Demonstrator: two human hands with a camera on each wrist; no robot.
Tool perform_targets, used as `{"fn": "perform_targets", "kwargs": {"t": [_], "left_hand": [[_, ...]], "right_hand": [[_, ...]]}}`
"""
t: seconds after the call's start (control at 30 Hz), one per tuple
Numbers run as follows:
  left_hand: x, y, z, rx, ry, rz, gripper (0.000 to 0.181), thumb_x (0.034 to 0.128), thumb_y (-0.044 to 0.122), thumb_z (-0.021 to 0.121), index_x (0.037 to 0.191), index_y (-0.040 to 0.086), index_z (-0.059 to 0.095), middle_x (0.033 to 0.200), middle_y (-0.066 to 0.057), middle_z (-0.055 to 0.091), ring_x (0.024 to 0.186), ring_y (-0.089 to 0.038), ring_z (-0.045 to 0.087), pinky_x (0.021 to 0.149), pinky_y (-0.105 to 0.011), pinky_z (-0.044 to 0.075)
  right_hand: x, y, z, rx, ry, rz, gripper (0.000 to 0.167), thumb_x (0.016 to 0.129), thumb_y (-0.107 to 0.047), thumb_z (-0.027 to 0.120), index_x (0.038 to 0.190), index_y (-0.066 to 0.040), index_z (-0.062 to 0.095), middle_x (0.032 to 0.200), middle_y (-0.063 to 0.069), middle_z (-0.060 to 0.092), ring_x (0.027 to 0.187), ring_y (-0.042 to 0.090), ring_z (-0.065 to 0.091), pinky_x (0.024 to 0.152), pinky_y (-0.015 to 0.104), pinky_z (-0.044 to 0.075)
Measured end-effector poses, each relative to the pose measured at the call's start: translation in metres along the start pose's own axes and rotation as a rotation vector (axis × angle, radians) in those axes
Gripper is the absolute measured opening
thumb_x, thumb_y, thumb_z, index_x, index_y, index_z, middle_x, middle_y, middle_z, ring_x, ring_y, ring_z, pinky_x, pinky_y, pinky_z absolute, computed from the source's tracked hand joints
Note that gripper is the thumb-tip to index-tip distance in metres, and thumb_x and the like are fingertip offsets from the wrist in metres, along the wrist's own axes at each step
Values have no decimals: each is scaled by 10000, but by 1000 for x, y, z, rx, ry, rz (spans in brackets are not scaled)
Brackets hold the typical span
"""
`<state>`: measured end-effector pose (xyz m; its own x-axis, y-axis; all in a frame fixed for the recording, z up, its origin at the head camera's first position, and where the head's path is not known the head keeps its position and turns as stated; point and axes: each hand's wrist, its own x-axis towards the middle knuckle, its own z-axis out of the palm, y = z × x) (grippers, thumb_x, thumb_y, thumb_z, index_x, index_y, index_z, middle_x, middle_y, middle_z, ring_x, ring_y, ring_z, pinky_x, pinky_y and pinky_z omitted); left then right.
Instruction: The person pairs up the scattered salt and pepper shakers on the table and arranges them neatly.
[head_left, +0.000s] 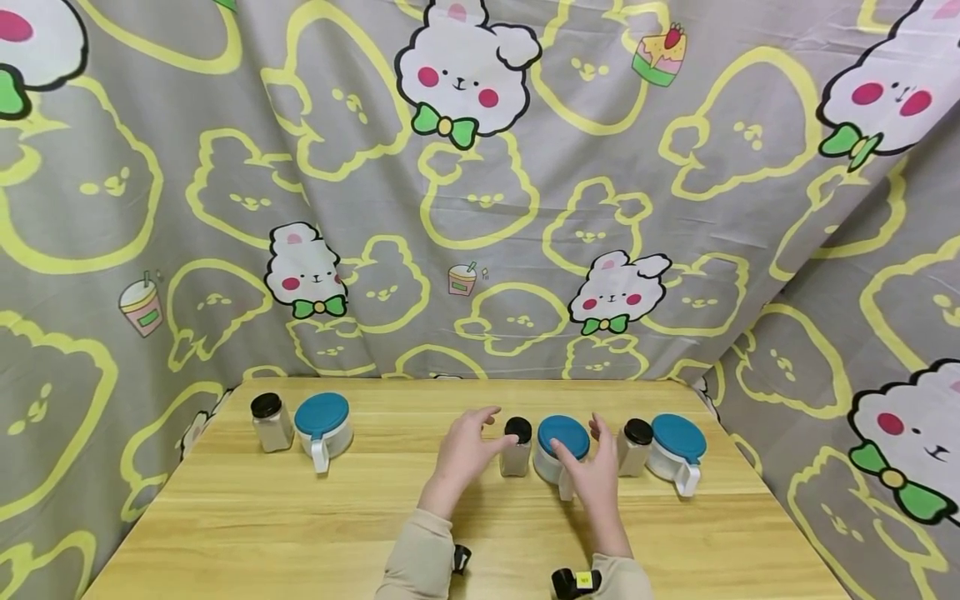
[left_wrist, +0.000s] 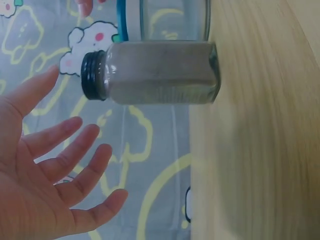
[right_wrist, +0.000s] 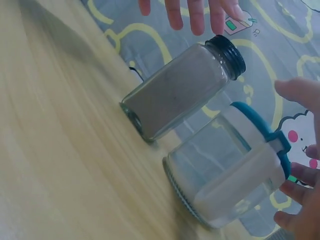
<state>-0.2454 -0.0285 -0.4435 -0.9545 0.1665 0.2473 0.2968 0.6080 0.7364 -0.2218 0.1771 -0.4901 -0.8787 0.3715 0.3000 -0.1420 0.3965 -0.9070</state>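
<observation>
Two containers stand upright between the hands: a square glass jar with a black lid [head_left: 515, 450] and, to its right, a clear jar with a blue lid and white handle [head_left: 563, 440]. My left hand [head_left: 467, 450] is just left of the black-lidded jar, fingers spread; in the left wrist view a gap shows between that hand [left_wrist: 60, 170] and the jar [left_wrist: 160, 72]. My right hand [head_left: 592, 475] is at the blue-lidded jar's right side, thumb over its lid in the head view. In the right wrist view its fingers [right_wrist: 300, 187] are beside the lid; contact is unclear.
At the left of the wooden table [head_left: 300, 533] stand another black-lidded jar [head_left: 274, 427] and blue-lidded jar [head_left: 324, 427]. A similar pair, black-lidded [head_left: 634, 450] and blue-lidded [head_left: 677, 450], stands right of my right hand. A patterned curtain [head_left: 480, 250] hangs behind the table.
</observation>
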Motion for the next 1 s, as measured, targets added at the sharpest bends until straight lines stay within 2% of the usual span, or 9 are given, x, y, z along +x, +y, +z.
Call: {"fn": "perform_targets", "kwargs": {"t": [0.23, 0.43, 0.53, 0.67, 0.83, 1.0], "left_hand": [[-7, 1, -7, 9, 45, 45, 442, 867, 395, 717, 1239, 162, 661, 1117, -72, 689, 1020, -285, 647, 799, -439, 531], [-12, 2, -13, 52, 90, 77, 385, 882, 371, 704, 1203, 159, 684, 1086, -45, 704, 1004, -245, 661, 803, -407, 541], [-15, 2, -16, 74, 112, 104, 360, 888, 362, 699, 1182, 156, 695, 1059, -36, 708, 987, -246, 663, 795, -398, 541], [-20, 0, -21, 88, 138, 130, 339, 898, 365, 686, 1170, 164, 701, 1050, -24, 710, 983, -216, 654, 810, -394, 540], [-25, -5, -29, 96, 167, 155, 315, 910, 349, 675, 1165, 166, 702, 1050, -20, 712, 982, -194, 646, 822, -389, 540], [-30, -11, -39, 127, 185, 175, 312, 903, 341, 685, 1169, 178, 700, 1055, -15, 713, 995, -190, 646, 834, -393, 542]], "right_hand": [[-2, -8, -3, 76, 151, -111, 635, 819, -151, 782, 1366, -8, 493, 1310, 211, 543, 1260, 342, 467, 1084, 522, 333], [-3, -15, -6, 134, 254, -202, 408, 856, -100, 742, 1232, -13, 608, 1193, 166, 626, 1135, 193, 550, 1012, 251, 373], [-2, -18, -7, 166, 298, -252, 321, 861, -65, 728, 1165, 0, 646, 1124, 176, 647, 1062, 96, 569, 946, 161, 401], [-3, -23, -8, 184, 344, -324, 265, 853, -20, 721, 1109, 19, 669, 1040, 197, 666, 999, 8, 579, 906, 138, 438], [-4, -28, -5, 216, 369, -402, 246, 844, 24, 710, 1086, 46, 669, 970, 224, 676, 948, 44, 602, 892, 104, 452], [-7, -32, 1, 234, 396, -462, 262, 804, 95, 712, 1061, 64, 671, 924, 238, 673, 920, 46, 608, 875, 122, 470]]}}
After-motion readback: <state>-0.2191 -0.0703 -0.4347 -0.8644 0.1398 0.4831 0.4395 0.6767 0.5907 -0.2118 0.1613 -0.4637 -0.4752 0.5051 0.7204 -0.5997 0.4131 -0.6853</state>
